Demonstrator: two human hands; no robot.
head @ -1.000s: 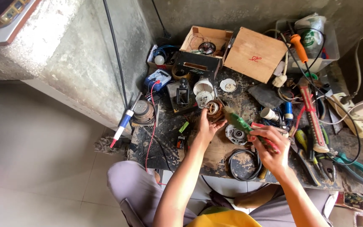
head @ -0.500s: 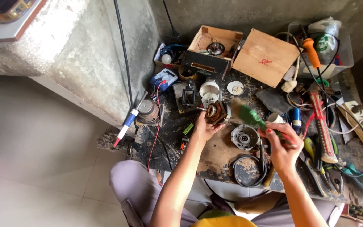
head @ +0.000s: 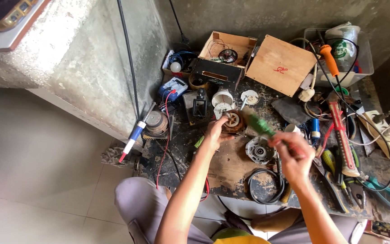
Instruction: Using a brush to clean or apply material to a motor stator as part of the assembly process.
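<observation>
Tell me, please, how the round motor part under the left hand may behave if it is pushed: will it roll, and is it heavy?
The round motor part shows copper-coloured windings, so it is probably heavy for its size. The left hand steadies it on the dirty workbench; its round shape suggests it could roll if laid on its side. Metal, so likely stiff.

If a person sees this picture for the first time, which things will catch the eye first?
First the two bare arms at the centre: the left hand holds a round copper-wound motor part, and the right hand points a green-handled tool at it. Around them lies a dark, cluttered workbench, with an open wooden box at the back.
</observation>
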